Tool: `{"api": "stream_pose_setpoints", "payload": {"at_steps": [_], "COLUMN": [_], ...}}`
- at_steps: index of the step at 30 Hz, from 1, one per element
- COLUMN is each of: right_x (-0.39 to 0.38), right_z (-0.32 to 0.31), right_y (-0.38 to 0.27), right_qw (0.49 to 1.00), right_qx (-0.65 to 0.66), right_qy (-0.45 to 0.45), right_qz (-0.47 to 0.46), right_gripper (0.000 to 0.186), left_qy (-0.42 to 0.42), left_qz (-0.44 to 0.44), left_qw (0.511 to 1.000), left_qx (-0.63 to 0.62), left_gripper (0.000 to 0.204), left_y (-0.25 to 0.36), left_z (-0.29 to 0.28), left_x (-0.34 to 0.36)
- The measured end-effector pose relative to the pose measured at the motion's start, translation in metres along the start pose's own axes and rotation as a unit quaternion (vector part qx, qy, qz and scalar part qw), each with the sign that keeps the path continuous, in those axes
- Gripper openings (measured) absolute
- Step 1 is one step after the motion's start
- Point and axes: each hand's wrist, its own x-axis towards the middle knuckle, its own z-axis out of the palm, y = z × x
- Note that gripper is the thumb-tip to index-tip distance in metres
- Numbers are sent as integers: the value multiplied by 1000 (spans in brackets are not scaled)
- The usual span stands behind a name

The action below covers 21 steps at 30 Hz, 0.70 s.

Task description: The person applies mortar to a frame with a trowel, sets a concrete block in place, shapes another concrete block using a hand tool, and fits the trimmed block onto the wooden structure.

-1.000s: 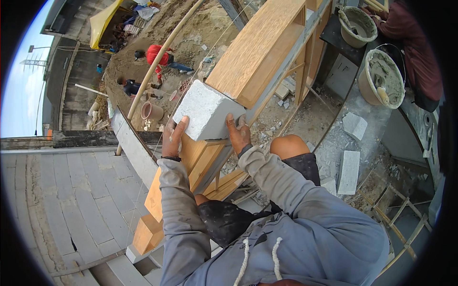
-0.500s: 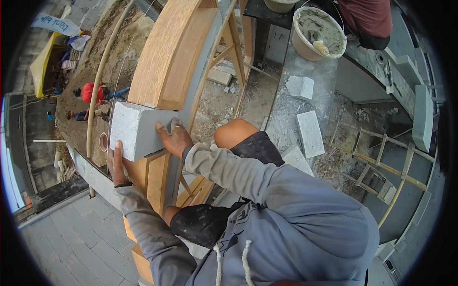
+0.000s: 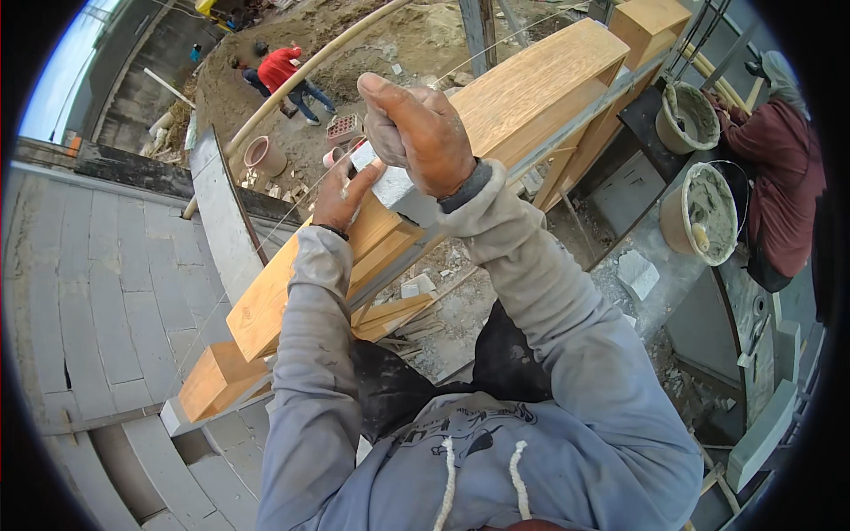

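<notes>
To the right, a pale bucket (image 3: pixel 676 228) of grey mortar (image 3: pixel 708 205), with a wire handle, stood on a dusty grey platform (image 3: pixel 604 281); a second mortar bucket (image 3: pixel 671 137) stood farther off on a dark board (image 3: pixel 644 122). Beside them was a person in a maroon top (image 3: pixel 788 181). A pale block fragment (image 3: pixel 637 274) lay near the closer bucket. Out on the bare earth (image 3: pixel 403 51), a person in a red top (image 3: pixel 279 68) bent forward, a reddish bucket (image 3: pixel 264 164) nearby. A bamboo pole (image 3: pixel 350 34) slanted across the upper left.
</notes>
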Motion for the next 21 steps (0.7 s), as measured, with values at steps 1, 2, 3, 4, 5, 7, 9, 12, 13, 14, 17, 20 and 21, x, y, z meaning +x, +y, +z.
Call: {"api": "stream_pose_setpoints", "payload": {"at_steps": [1,2,3,4,5,7,9,12,13,14,17,20,21], "right_x": [12,16,16,19,21,20,19,24,30,30,21,25,21], "right_z": [-9,-17,-23,-29,-37,-33,-27,-17,-11,-5,-7,-24,-18], "right_y": [23,44,63,73,83,81,76,53,38,27,41,71,71], "right_qw": [998,990,990,969,931,884,819,854,938,938,975,957,948], "right_qx": [-67,-137,-137,-242,-342,-444,-543,-485,-339,-339,-223,-281,-305], "right_qy": [3,10,6,17,29,4,-6,-13,-43,-44,-22,-34,-39], "right_qz": [15,33,38,-43,-124,-145,-184,-191,-53,-50,3,70,80], "right_gripper": [42,40,40,30,23,20,25,22,19,19,26,27,26], "left_qy": [-12,-10,-17,-21,-22,-11,-8,-8,-9,6,21,31,28], "left_qz": [-8,-11,-17,-18,16,10,5,23,21,29,38,44,31], "left_qw": [999,999,999,999,999,1000,1000,1000,1000,999,998,996,996], "left_qx": [-31,-36,-30,-24,-32,-24,3,13,10,13,43,77,81], "left_gripper": [57,57,58,58,58,58,56,56,56,61,68,68,67], "left_y": [-2,-6,-11,-8,-6,-10,-15,-32,-32,-32,-33,-36,-43], "left_z": [-1,1,1,2,7,3,-2,-3,-2,0,4,-3,-3], "left_x": [3,7,11,14,14,13,13,20,19,18,18,27,21]}}
